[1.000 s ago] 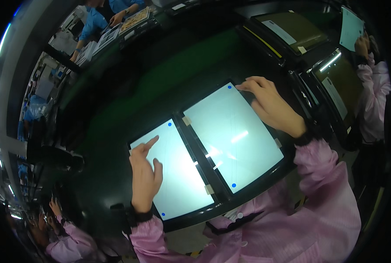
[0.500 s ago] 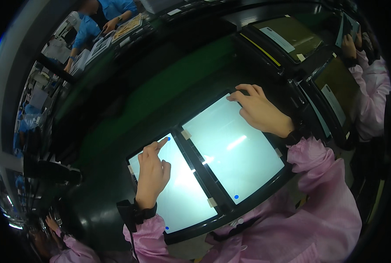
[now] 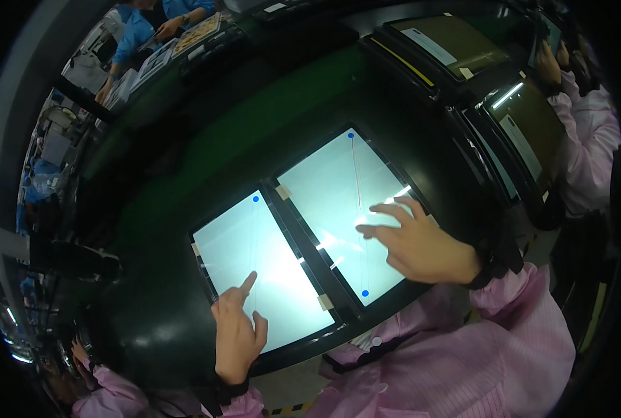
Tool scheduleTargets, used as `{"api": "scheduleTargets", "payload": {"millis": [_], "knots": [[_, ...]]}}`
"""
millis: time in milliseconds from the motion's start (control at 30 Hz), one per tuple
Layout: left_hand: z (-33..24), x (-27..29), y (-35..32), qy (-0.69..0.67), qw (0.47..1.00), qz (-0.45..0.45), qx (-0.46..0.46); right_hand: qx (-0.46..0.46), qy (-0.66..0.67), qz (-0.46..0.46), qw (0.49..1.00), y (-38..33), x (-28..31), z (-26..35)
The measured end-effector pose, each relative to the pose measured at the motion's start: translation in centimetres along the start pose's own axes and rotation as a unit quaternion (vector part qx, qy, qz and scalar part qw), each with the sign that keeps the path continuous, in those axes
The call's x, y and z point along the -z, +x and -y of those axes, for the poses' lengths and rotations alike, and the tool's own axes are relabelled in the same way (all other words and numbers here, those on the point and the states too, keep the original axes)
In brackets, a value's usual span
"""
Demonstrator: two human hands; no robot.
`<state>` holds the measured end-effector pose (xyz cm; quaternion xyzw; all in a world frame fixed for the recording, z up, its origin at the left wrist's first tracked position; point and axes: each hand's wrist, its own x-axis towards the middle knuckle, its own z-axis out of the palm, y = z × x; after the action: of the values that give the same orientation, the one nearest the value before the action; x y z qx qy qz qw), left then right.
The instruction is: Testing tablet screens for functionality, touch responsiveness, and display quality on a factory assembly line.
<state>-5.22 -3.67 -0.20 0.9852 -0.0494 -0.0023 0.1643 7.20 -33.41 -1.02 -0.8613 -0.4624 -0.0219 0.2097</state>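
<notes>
Pale-lit: two tablets side by side at the near edge of the dark-green table point(image 3: 206, 150). Left hand point(image 3: 237, 334) (index out, rest curled) touches left tablet point(image 3: 255, 251); right hand point(image 3: 415, 244), fingers spread, on right tablet point(image 3: 338, 188).

place: electronics factory line | cues: lit test screens point(image 3: 338, 202), green conveyor point(image 3: 206, 146), pink-smocked workers point(image 3: 589, 160)

Two glossy glass touchscreens, left screen point(image 3: 262, 268) and right screen point(image 3: 345, 209), glow smooth in matt black plastic frames. At five o'clock, a pink striped cloth sleeve point(image 3: 512, 348); green matt conveyor belt point(image 3: 213, 139) beyond.
</notes>
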Motion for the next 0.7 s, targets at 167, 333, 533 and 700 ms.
{"api": "scheduleTargets", "payload": {"millis": [167, 333, 533, 700], "knots": [[0.1, -0.5, -2.6, -0.007, 1.000, -0.004, 0.022, 0.020, 0.017, 0.040, 0.999, -2.5, -0.3, 3.0], [0.3, -0.4, -3.3, -0.062, 0.996, -0.060, 0.022, 0.045, 0.032, 0.054, 0.997, -3.6, -0.6, 4.3], [0.6, -0.8, -2.2, -0.110, 0.979, -0.169, -0.034, 0.043, 0.033, 0.064, 0.996, -4.1, -0.4, 5.0], [0.0, 1.1, 2.7, -0.021, 0.997, -0.063, -0.027, -0.027, 0.088, 0.000, 0.996, -3.3, 1.2, 3.5]]}}
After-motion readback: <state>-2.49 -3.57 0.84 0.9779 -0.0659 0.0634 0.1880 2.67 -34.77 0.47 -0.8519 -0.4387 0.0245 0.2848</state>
